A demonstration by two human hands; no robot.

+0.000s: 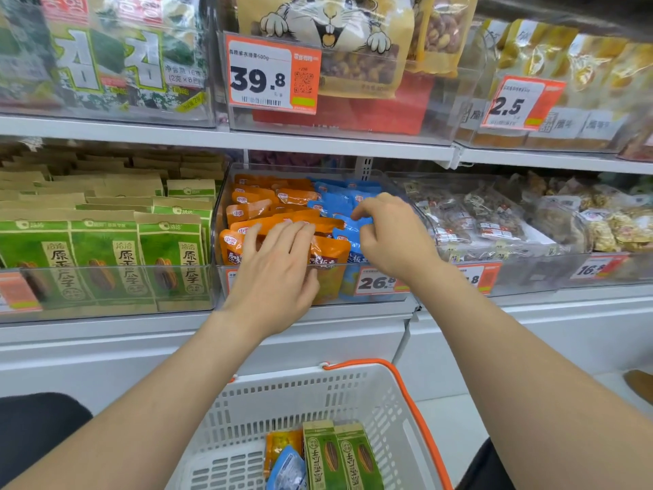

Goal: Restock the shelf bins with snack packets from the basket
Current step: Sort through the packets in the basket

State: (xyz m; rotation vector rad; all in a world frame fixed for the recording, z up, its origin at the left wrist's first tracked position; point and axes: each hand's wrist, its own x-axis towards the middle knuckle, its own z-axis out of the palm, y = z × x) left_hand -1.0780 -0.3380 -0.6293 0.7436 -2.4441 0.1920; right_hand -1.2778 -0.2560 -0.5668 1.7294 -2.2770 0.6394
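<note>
**Both hands in the middle bin, basket at the knees**

Nearest, a white basket with an orange handle sits low between the person's arms; in its bottom lie two green packets side by side, a blue packet and a yellow-orange packet, with bare slotted floor open to their left.

Above the basket rim both forearms reach up to the lower shelf; the left hand lies flat on the front row of the orange packets, its fingers straight and a little spread, holding nothing, its thumb hanging over the front edge of the clear bin; the right hand is curled, thumb and forefinger narrowed round the top edge of one of the blue packets; the two hands are near each other but apart.

The bin is packed, orange on the left and blue on the right, upright in rows and touching; a price tag hangs on its front wall; the bin of green packets to the left is full to its wall; the bin to the right holds clear bags of nuts.

Farther up, the white shelf edge runs close over the bins, leaving a low gap; above it stand seaweed packs and a squirrel bag.
</note>
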